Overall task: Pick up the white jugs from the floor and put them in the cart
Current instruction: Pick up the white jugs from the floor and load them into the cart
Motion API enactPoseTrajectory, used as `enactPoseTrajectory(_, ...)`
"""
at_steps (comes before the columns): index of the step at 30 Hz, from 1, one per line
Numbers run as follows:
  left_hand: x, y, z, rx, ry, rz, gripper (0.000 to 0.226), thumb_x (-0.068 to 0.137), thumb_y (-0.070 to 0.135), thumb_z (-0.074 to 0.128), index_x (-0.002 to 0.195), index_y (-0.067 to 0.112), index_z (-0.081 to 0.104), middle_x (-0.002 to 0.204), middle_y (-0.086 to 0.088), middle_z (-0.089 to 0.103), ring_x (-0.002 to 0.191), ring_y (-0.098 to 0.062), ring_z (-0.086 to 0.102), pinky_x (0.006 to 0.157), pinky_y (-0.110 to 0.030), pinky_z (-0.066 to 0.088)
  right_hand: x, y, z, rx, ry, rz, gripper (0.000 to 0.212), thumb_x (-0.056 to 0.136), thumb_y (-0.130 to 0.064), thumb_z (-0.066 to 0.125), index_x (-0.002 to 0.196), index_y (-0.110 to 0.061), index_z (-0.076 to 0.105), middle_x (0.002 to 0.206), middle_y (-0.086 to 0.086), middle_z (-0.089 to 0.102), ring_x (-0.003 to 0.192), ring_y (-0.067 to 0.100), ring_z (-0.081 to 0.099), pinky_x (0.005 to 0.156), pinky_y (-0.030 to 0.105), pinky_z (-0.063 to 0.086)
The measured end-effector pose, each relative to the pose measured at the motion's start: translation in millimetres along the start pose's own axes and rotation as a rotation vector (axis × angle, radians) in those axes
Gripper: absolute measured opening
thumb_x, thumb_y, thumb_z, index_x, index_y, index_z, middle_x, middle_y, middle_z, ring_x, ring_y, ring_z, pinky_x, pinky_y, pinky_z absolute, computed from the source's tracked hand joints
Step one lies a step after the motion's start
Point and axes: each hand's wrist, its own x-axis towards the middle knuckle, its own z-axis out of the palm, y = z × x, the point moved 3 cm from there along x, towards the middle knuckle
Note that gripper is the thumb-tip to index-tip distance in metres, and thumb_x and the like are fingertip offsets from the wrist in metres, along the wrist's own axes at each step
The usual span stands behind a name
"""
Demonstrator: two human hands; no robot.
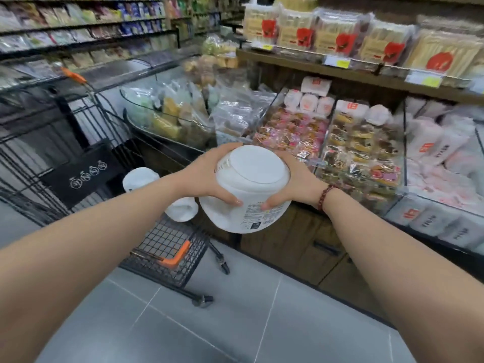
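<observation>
1. Cart [167, 247]: the wire basket stands left of and below my grip. A black bag [86, 171] sits inside it, well left of my left hand.

2. Loaded jugs: two white jugs lie in the cart. The far jug [140, 179] is just left of my left forearm. The near jug [182, 209] lies just below my left wrist, partly hidden by my arm and by the load I hold.

3. Left hand [207, 176]: it grips the left side of the held jug. The thumb lies across the near face and the fingers curl over the far side.

4. Held jug [251, 189]: it is white and clamped between both hands, clear of the floor. It is tipped so that its round base faces me, and the printed label is on its lower near side. It appears over the right edge of the cart, but I cannot tell the depth.

5. Right hand [296, 184]: it grips the right side of the same jug. The thumb presses on the label and the fingers wrap the far side. A bead bracelet [326, 196] circles the wrist.

6. Shelves [366, 153]: wrapped snacks fill the display right of and beyond my grip.

7. Floor [235, 323]: grey tiles lie below my forearms.
</observation>
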Motion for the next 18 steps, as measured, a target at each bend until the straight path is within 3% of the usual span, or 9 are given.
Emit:
enactPoseTrajectory(2,-7,-26,-20,-0.002,0.031,-0.03,0.112,0.041,0.045,0.089,0.138,0.037,0.033,0.132,0.025,0.04,0.122,0.003,0.037,0.096,-0.013,0.031,30,-12,20,-0.024,-0.039,-0.022,0.095,0.052,-0.01,0.092,0.127,-0.026,0.037,0.123,-0.012,0.046,0.11,0.001,0.047,0.099,0.031,0.041)
enactPoseTrajectory(4,-9,-51,-37,-0.011,0.064,-0.07,0.115,0.041,0.042,0.09,0.139,0.035,0.032,0.135,0.021,0.039,0.123,0.001,0.037,0.098,-0.018,0.029,59,-18,37,-0.051,-0.072,-0.05,0.098,0.049,-0.014,0.094,0.13,-0.024,0.039,0.131,-0.004,0.044,0.119,0.013,0.044,0.103,0.037,0.039)
enactPoseTrajectory(6,-7,-76,-50,-0.008,0.076,-0.113,0.121,0.037,0.052,0.084,0.144,0.031,0.031,0.139,0.018,0.038,0.127,-0.002,0.037,0.101,-0.023,0.03,86,-21,51,-0.063,-0.098,-0.06,0.096,0.05,-0.014,0.094,0.129,-0.023,0.04,0.129,-0.004,0.044,0.117,0.011,0.044,0.102,0.034,0.039)
enactPoseTrajectory(9,4,-114,-67,-0.019,0.068,-0.161,0.123,0.037,0.053,0.084,0.145,0.03,0.03,0.142,0.016,0.039,0.13,-0.006,0.039,0.108,-0.033,0.035,131,-17,67,-0.042,-0.143,-0.065,0.081,0.054,-0.005,0.09,0.114,-0.03,0.042,0.111,-0.017,0.046,0.098,-0.01,0.047,0.091,0.016,0.04)
enactPoseTrajectory(11,14,-141,-78,-0.016,0.06,-0.195,0.122,0.038,0.051,0.086,0.144,0.03,0.031,0.141,0.016,0.04,0.13,-0.006,0.04,0.11,-0.036,0.036,163,-10,80,-0.034,-0.162,-0.074,0.087,0.052,-0.007,0.092,0.117,-0.031,0.039,0.113,-0.019,0.046,0.102,-0.006,0.047,0.094,0.023,0.039)
enactPoseTrajectory(14,34,-176,-92,-0.009,0.043,-0.254,0.122,0.039,0.051,0.087,0.144,0.031,0.029,0.142,0.015,0.037,0.132,-0.008,0.037,0.111,-0.038,0.034,211,2,95,-0.021,-0.179,-0.08,0.095,0.047,-0.015,0.094,0.123,-0.03,0.038,0.125,-0.008,0.044,0.117,0.013,0.044,0.102,0.036,0.039)
enactPoseTrajectory(18,56,-216,-108,-0.01,0.016,-0.312,0.118,0.046,0.035,0.094,0.143,0.032,0.026,0.139,0.015,0.037,0.129,-0.008,0.036,0.108,-0.031,0.031,261,18,115,0.005,-0.213,-0.035,0.109,0.037,-0.03,0.095,0.13,-0.026,0.039,0.131,-0.006,0.043,0.12,0.014,0.044,0.103,0.04,0.041)
